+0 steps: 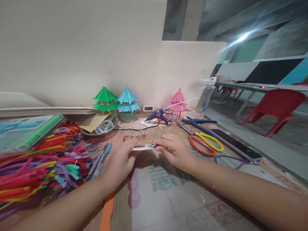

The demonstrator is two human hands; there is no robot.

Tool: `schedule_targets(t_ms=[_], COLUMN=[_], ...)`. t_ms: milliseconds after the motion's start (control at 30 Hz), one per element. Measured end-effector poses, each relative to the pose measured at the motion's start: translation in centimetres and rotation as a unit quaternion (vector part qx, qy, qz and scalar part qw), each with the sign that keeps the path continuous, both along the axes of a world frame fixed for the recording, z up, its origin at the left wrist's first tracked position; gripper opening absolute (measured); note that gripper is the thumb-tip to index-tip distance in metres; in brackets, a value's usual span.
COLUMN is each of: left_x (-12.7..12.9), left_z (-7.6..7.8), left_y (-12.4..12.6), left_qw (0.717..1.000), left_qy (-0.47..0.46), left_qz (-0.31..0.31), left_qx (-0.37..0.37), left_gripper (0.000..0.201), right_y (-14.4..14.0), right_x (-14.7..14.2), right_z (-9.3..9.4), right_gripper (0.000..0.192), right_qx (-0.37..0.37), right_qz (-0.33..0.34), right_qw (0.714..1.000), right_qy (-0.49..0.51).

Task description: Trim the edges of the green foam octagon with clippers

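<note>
A thin, flat white piece is held level between both hands, just above the cardboard-covered table. My left hand is closed on its left end, thumb below and fingers above. My right hand pinches at its right end, where a small dark, shiny bit shows by the fingertips; I cannot make out what that is. Beyond the hands lies a blue glue gun with a black cord. Scissors with red and yellow handles rest to the right of my right hand.
Green, blue and pink model pavilions stand at the back around a small white timer. Pipe cleaners, pens and a plastic case lie left. Pliers, a phone and a bottle are right.
</note>
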State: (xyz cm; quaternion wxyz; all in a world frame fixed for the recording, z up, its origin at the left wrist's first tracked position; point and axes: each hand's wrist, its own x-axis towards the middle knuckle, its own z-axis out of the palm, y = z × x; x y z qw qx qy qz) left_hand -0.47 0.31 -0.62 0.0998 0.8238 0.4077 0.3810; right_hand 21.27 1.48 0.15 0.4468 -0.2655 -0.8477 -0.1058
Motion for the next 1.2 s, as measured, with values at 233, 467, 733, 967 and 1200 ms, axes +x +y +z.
schedule_targets(t_ms=[233, 467, 733, 967, 1200], left_x=[0.24, 0.42, 0.40, 0.40, 0.34], left_z=[0.31, 0.60, 0.53, 0.48, 0.56], left_y=[0.03, -0.36, -0.46, -0.46, -0.46], left_qw=[0.999, 1.000, 0.999, 0.999, 0.999], left_qy=[-0.010, 0.009, 0.023, 0.022, 0.028], left_qz=[0.027, 0.012, 0.028, 0.017, 0.034], left_qx=[-0.029, -0.026, -0.017, -0.021, -0.026], left_gripper=[0.023, 0.027, 0.018, 0.025, 0.023], right_y=[0.03, -0.04, -0.10, -0.10, -0.02], right_x=[0.00, 0.01, 0.02, 0.11, 0.11], right_z=[-0.12, 0.06, 0.09, 0.12, 0.00], right_gripper=[0.037, 0.034, 0.033, 0.032, 0.033], right_qx=[-0.011, 0.011, 0.025, 0.023, 0.002], right_qz=[-0.015, -0.014, -0.016, -0.009, -0.014], right_qw=[1.000, 1.000, 0.999, 1.000, 1.000], right_qy=[0.007, -0.018, -0.020, -0.018, -0.002])
